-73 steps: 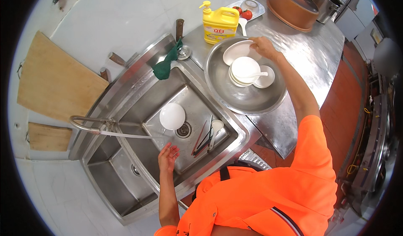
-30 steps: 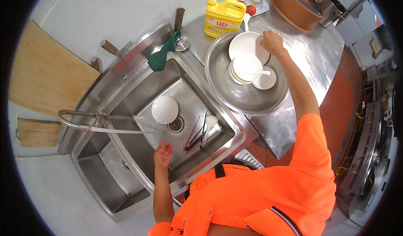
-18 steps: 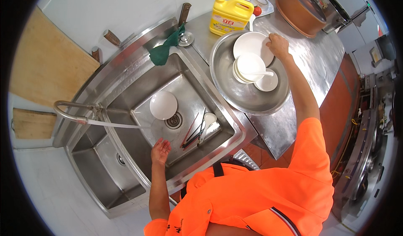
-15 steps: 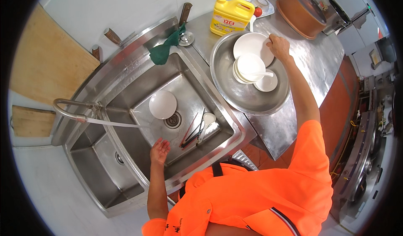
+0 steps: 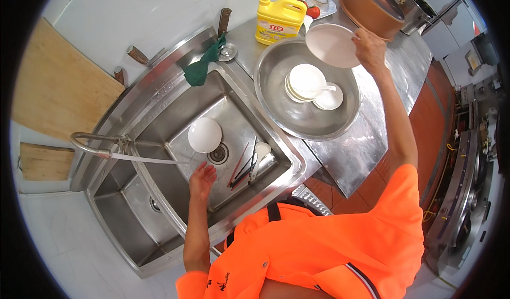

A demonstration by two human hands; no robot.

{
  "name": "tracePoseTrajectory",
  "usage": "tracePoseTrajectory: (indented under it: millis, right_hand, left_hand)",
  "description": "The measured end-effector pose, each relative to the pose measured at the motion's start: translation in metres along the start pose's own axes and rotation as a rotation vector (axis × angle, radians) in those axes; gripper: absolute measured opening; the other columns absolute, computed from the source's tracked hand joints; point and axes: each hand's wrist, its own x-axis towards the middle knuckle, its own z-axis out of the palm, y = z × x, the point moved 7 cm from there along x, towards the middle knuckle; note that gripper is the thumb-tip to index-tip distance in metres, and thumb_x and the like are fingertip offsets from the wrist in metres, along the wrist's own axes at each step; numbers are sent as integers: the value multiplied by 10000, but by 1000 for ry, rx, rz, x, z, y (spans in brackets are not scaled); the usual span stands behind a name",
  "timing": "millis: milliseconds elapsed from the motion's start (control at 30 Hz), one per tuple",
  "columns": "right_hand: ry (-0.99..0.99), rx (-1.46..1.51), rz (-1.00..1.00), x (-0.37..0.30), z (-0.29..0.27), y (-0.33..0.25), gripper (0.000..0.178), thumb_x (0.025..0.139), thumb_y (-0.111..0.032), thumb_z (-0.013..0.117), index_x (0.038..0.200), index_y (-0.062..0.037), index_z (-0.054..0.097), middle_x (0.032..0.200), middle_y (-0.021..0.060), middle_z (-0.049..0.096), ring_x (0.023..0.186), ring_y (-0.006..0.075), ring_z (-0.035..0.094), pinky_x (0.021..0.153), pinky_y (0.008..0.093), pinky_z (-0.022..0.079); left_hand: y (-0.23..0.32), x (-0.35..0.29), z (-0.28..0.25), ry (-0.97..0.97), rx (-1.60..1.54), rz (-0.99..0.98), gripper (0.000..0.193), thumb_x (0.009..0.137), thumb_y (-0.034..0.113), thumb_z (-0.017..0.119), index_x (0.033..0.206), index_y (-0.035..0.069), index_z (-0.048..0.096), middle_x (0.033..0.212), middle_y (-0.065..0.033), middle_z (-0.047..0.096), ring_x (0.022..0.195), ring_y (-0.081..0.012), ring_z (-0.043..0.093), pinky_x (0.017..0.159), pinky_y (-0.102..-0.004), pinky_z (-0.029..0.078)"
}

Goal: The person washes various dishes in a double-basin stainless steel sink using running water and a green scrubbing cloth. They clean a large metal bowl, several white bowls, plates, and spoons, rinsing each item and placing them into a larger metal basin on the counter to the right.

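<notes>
Right hand [image 5: 370, 48] grips round white plate [image 5: 332, 45] by its rim, tilted, above large steel basin [image 5: 297, 123] at 1 o'clock. Left hand [image 5: 202, 178], fingers loose and empty, in steel sink [image 5: 159, 118]. Wet rim grip may slip; plate could drop onto stacked white bowls [image 5: 307, 81].

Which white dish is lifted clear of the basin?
The round white plate held tilted in the right hand; the other white dishes sit stacked in the steel basin or lie in the sink.

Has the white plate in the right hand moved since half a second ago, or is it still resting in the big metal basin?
Yes. The right hand has lifted the white plate off the stacked bowls; it now hangs tilted over the metal basin rim, nearer the yellow bottle.
</notes>
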Motion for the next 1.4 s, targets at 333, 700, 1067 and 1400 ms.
tracePoseTrajectory:
  millis: [333, 700, 1067, 1400]
  right_hand:
    - [-119, 278, -103, -46, -101, -76, 117, 711, -63, 638, 744, -56, 526, 579, 101, 517, 547, 275, 540, 476, 375, 430]
    - [-241, 175, -405, -106, -48, -146, 106, 595, -60, 554, 662, -51, 473, 581, 68, 473, 578, 205, 503, 441, 321, 416]
    - [-360, 284, -474, -113, -46, -174, 140, 643, -69, 569, 745, -36, 479, 768, 103, 556, 675, 240, 575, 512, 349, 463]
    - [-889, 302, -473, -124, -15, -177, 279, 621, -91, 635, 834, -15, 471, 796, 149, 556, 696, 322, 591, 560, 398, 467]
  left_hand:
    - [5, 13, 40, -27, 75, -17, 370, 813, 127, 564, 1161, 30, 487, 993, -137, 607, 903, -257, 599, 767, -384, 482]
    - [-9, 7, 2, 74, 17, -52, 345, 832, 100, 500, 1173, 45, 488, 988, -133, 614, 891, -263, 605, 755, -396, 492]
    - [-12, 2, -50, 108, -35, -61, 372, 793, 132, 589, 1155, 80, 520, 995, -114, 610, 910, -257, 591, 763, -403, 495]
    - [-29, 4, -68, 122, -86, -118, 353, 817, 120, 537, 1159, 53, 484, 1002, -137, 594, 922, -267, 588, 759, -397, 493]
